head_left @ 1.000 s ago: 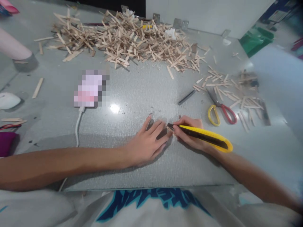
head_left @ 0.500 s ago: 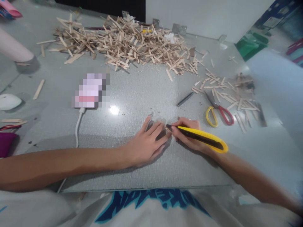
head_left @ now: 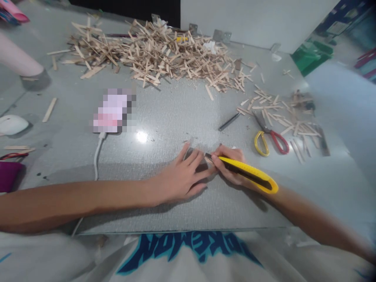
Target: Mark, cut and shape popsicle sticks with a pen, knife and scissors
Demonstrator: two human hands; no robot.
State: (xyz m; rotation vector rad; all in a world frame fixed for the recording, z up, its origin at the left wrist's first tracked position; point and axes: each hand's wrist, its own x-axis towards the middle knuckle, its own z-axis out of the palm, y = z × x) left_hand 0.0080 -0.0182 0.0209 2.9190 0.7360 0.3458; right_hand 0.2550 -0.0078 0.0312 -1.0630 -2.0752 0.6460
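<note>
We note right hand (head_left: 231, 153) gripping yellow cutter (head_left: 249, 172), blade (head_left: 208, 156) beside left hand (head_left: 183, 178), spread wide on table (head_left: 176, 109); scissors (head_left: 266, 130) lie right.

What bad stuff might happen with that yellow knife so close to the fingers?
The right hand holds the yellow knife with its tip very near the fingers of the left hand, so a slip might cut them. The scissors lie on the table beyond the right hand, so a careless reach that way might cause a nick.
</note>
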